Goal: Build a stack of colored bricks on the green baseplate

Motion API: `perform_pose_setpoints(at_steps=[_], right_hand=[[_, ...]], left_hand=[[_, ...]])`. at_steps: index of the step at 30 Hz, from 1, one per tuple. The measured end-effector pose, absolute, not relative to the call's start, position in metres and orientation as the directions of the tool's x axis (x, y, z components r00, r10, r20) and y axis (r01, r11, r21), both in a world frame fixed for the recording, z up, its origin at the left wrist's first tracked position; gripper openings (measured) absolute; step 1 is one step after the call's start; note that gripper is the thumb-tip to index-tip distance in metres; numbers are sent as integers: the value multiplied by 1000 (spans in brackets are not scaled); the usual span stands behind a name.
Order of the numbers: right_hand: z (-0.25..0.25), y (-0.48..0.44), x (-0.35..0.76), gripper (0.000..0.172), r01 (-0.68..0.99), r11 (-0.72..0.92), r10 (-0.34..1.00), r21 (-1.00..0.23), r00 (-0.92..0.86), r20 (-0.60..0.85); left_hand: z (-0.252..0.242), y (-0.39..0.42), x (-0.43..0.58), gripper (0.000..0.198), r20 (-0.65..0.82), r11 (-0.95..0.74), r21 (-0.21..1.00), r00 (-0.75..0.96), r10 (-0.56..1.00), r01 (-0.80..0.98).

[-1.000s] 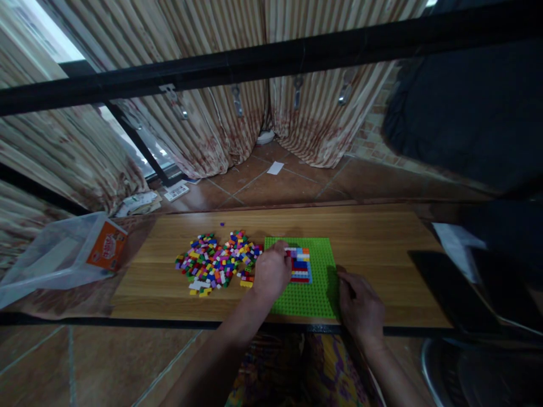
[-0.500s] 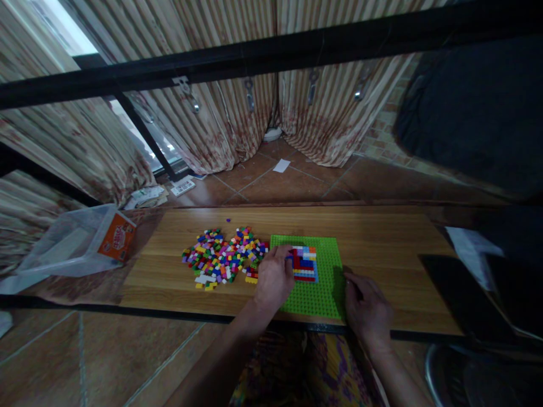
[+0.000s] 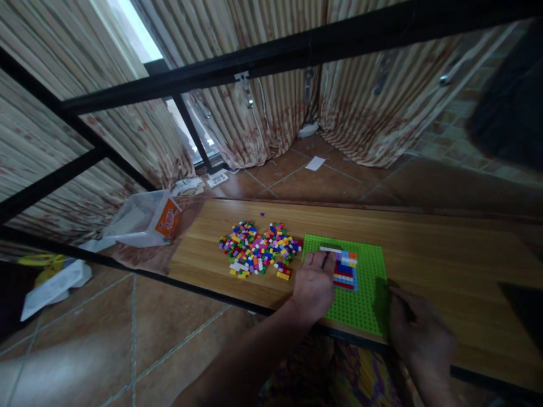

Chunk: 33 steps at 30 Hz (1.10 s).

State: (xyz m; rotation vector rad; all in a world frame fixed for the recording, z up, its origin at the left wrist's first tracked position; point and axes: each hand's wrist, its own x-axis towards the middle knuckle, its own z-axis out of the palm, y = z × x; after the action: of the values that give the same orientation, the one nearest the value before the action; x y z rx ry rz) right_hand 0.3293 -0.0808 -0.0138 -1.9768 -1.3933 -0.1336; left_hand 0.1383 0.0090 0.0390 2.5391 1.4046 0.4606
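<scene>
A green baseplate (image 3: 362, 305) lies on the wooden table (image 3: 424, 254), with a small block of red, blue, white and orange bricks (image 3: 345, 268) built on it. My left hand (image 3: 314, 285) rests on the plate's left part, fingertips pressed together at the left edge of that block; what they pinch is too small to make out. My right hand (image 3: 418, 328) is curled at the plate's right front corner, touching its edge. A pile of small loose coloured bricks (image 3: 258, 249) lies just left of the plate.
A clear plastic box with an orange label (image 3: 146, 220) lies tipped at the table's left end. A black metal frame (image 3: 254, 62) crosses overhead. Striped curtains, tiled floor and scattered papers lie beyond. A dark flat object (image 3: 524, 299) sits at the right.
The view has swung left, so everything sits further right in the frame. My left hand stays at the left edge of the built bricks; my right hand stays at the plate's corner.
</scene>
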Motion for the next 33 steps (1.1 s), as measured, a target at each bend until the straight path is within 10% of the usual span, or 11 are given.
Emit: perform_pose_setpoints(at_steps=[9, 19, 33], right_hand=[[-19, -80, 332, 36, 879, -156, 775, -451, 392, 496], [-20, -77, 334, 37, 888, -162, 778, -430, 383, 497], [-19, -76, 331, 37, 886, -154, 763, -437, 387, 517]], left_hand=[[41, 9, 150, 40, 118, -540, 183, 527, 842, 822], [48, 33, 113, 44, 216, -419, 487, 359, 908, 766], [57, 82, 92, 20, 21, -387, 192, 390, 920, 902]])
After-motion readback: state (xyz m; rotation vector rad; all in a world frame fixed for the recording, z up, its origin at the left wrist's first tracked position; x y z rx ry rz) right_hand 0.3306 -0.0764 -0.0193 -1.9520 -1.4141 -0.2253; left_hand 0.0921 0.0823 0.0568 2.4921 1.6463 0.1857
